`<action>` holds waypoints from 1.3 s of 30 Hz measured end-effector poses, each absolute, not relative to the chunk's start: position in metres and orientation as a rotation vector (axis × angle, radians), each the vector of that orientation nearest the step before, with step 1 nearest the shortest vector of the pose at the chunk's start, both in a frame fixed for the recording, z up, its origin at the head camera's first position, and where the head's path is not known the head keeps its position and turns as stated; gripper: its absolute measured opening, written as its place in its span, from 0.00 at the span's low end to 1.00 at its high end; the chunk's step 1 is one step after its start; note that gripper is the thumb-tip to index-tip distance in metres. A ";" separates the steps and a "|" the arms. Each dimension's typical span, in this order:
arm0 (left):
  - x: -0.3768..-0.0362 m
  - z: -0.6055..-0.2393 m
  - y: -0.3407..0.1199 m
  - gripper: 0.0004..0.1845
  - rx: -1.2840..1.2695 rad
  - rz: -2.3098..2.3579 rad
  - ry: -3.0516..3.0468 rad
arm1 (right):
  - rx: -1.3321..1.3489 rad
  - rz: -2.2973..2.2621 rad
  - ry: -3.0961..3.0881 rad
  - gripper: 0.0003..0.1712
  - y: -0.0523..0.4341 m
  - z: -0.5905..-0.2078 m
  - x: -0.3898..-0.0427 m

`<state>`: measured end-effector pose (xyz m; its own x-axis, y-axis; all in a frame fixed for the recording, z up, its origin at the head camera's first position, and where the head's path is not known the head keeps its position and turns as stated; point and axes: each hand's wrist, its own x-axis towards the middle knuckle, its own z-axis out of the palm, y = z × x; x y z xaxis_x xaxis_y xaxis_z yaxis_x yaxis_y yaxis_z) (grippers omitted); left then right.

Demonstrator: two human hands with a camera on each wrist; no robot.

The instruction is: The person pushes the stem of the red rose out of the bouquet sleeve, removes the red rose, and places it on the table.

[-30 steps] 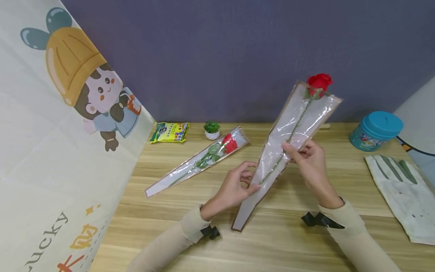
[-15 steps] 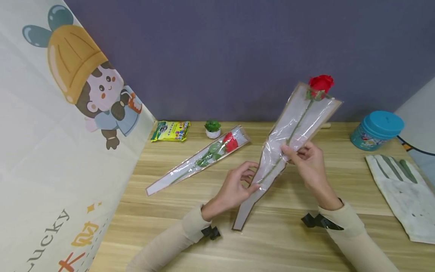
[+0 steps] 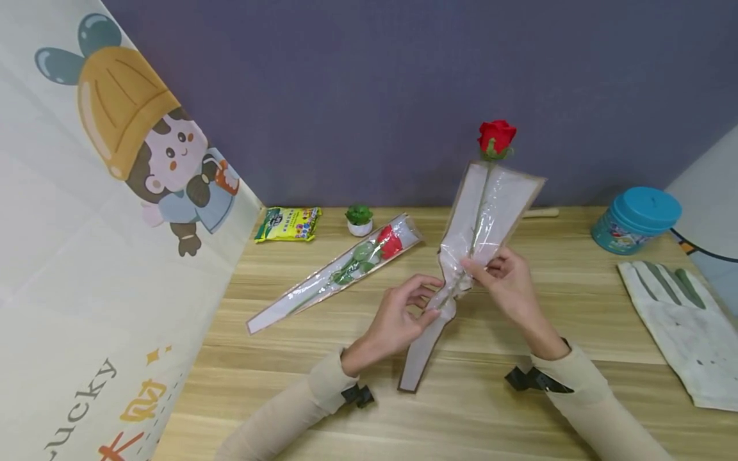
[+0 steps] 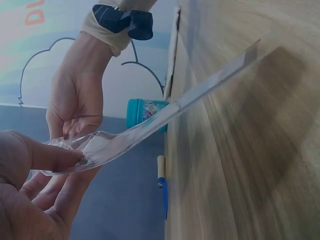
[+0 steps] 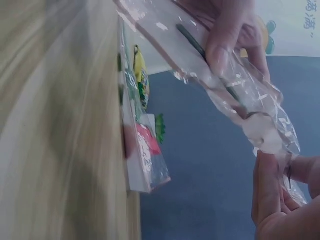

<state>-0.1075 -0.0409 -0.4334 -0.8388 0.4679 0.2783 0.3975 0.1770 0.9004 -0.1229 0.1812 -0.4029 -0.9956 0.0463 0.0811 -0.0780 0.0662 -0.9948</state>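
Observation:
A red rose stands tilted in a clear-fronted, white-backed flower sleeve, its bloom above the open top. My left hand pinches the lower sleeve around the stem's end, thumb in front. Higher up, my right hand pinches sleeve and stem between thumb and fingers. Between the two hands the sleeve is crumpled. In the right wrist view the green stem shows through the film by the left thumb. The sleeve's narrow tail hangs free over the table in the left wrist view.
Left of the hands lies a second sleeved rose. Behind it are a yellow packet and a small potted plant. A wooden handle lies at the back. To the right are a blue tub and white gloves.
My right hand has moved down and left toward the left hand, bunching the sleeve. The bloom now stands farther out of the sleeve's top and has swung left. The left hand has hardly moved.

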 end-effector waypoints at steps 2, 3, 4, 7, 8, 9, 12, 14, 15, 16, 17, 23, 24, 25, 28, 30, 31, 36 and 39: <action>-0.108 -0.433 -0.041 0.24 0.867 1.777 2.369 | 0.019 2.058 -2.260 0.11 0.179 -0.404 -0.122; -0.108 -0.434 -0.041 0.24 0.863 1.775 2.372 | 0.011 2.050 -2.266 0.12 0.178 -0.405 -0.122; -0.108 -0.434 -0.041 0.24 0.860 1.773 2.375 | 0.005 2.041 -2.270 0.13 0.177 -0.405 -0.122; -0.109 -0.434 -0.042 0.24 0.861 1.774 2.384 | 0.027 2.044 -2.269 0.14 0.175 -0.406 -0.121; -0.109 -0.434 -0.042 0.23 0.864 1.777 2.388 | 0.044 2.045 -2.273 0.14 0.174 -0.406 -0.121; -0.109 -0.434 -0.043 0.23 0.868 1.780 2.392 | 0.063 2.046 -2.275 0.15 0.173 -0.407 -0.121; -0.110 -0.434 -0.043 0.23 0.888 1.794 2.398 | 0.112 2.031 -2.288 0.16 0.171 -0.407 -0.120; -0.110 -0.434 -0.043 0.22 0.897 1.802 2.400 | 0.129 2.014 -2.300 0.17 0.170 -0.407 -0.119; -0.109 -0.434 -0.043 0.22 0.901 1.807 2.399 | 0.139 2.006 -2.305 0.18 0.170 -0.407 -0.118; -0.109 -0.434 -0.043 0.22 0.903 1.813 2.397 | 0.149 1.998 -2.312 0.18 0.170 -0.407 -0.118; -0.109 -0.433 -0.043 0.22 0.904 1.819 2.397 | 0.161 1.994 -2.317 0.18 0.170 -0.407 -0.117; -0.108 -0.433 -0.043 0.21 0.895 1.851 2.385 | 0.220 1.978 -2.353 0.19 0.171 -0.406 -0.116; -0.107 -0.433 -0.043 0.21 0.891 1.852 2.384 | 0.219 1.974 -2.363 0.20 0.171 -0.406 -0.116; -0.107 -0.434 -0.043 0.21 0.888 1.853 2.385 | 0.220 1.971 -2.370 0.20 0.171 -0.406 -0.116; -0.107 -0.434 -0.044 0.21 0.869 1.852 2.382 | 0.223 1.962 -2.398 0.19 0.171 -0.407 -0.116; -0.107 -0.435 -0.044 0.21 0.856 1.857 2.373 | 0.228 1.952 -2.417 0.19 0.172 -0.407 -0.117; -0.107 -0.434 -0.044 0.22 0.852 1.859 2.365 | 0.233 1.947 -2.426 0.19 0.172 -0.407 -0.117; -0.107 -0.434 -0.044 0.22 0.842 1.862 2.360 | 0.244 1.945 -2.451 0.18 0.171 -0.408 -0.117; -0.108 -0.434 -0.044 0.22 0.840 1.858 2.367 | 0.221 1.963 -2.432 0.17 0.170 -0.407 -0.117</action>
